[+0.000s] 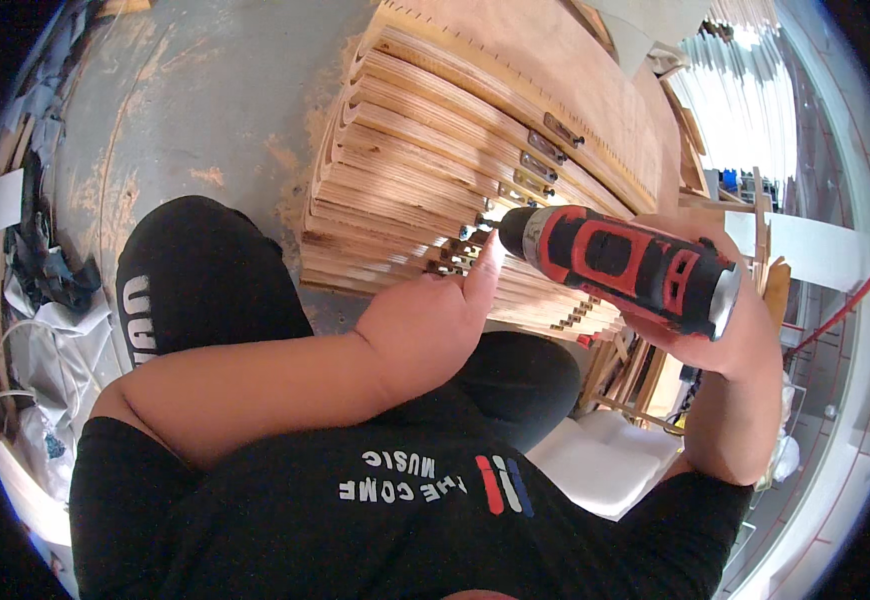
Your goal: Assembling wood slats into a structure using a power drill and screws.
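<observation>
My right hand [710, 335] is wrapped round the grip of a red and black cordless drill [610, 255]. The drill lies nearly level, its chuck and bit pointing left at the edge of a stack of curved plywood panels [415, 140]. My left hand [425, 320] is at the stack's near side, one finger stretched up beside the bit tip and the others bent against the panel edges. What those fingers pinch, if anything, is hidden. Small metal fittings [537, 167] sit in a row along the panel edges, and more of them lie around the bit.
The stack rests on a grey, stained floor [205, 100] in front of my knees. White foam or cloth [600, 460] lies at the lower right, near wooden frame pieces [645, 385]. Plastic bags [65, 370] and wooden strips are along the left. A red strap [840, 310] hangs at the right.
</observation>
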A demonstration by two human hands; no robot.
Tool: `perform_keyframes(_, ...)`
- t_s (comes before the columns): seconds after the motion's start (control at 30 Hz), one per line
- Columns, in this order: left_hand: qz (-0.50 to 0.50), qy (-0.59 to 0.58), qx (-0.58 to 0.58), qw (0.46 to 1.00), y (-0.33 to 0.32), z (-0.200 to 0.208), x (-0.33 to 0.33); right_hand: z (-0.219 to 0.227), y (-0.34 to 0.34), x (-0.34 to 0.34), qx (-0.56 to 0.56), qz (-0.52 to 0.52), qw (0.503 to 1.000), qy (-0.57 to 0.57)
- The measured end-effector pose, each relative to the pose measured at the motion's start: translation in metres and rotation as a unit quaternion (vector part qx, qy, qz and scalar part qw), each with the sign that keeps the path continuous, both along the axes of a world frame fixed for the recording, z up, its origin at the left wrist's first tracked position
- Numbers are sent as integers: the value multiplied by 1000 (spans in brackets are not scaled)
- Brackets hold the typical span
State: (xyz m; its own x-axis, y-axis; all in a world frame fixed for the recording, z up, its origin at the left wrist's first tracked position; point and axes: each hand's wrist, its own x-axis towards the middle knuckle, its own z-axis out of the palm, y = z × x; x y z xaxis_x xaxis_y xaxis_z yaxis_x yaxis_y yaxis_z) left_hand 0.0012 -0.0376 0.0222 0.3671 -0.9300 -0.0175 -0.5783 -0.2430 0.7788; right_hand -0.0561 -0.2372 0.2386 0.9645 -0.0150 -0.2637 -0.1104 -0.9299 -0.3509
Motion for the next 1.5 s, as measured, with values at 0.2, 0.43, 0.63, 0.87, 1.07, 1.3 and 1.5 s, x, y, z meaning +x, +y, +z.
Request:
perform_keyframes(0.2, 2, -13, -6, 1000, 2, 1, 0, -3, 2, 6, 18, -64, 997, 25)
perform_keyframes(0.43, 5, -14, -17, 1000, 2, 1, -2, -6, 3, 15, 51, -81, 995, 33)
perform_keyframes(0.63, 53, -13, -13, 998, -1, -6, -7, 0, 11, 33, -11, -54, 989, 136)
perform_keyframes(0.87, 37, 392, -119, 911, -4, -3, -11, -18, 9, 4, 101, -185, 974, 84)
perform_keyframes(1.07, 37, 740, -101, 664, -6, -7, -17, -31, 47, -50, 94, -269, 958, 12)
perform_keyframes(1.3, 101, 755, -77, 644, 1, 2, -3, -38, 70, -112, 264, -401, 874, -72)
perform_keyframes(1.5, 112, 836, -207, 496, 0, -4, -8, -58, 80, -134, 323, -421, 842, -101)
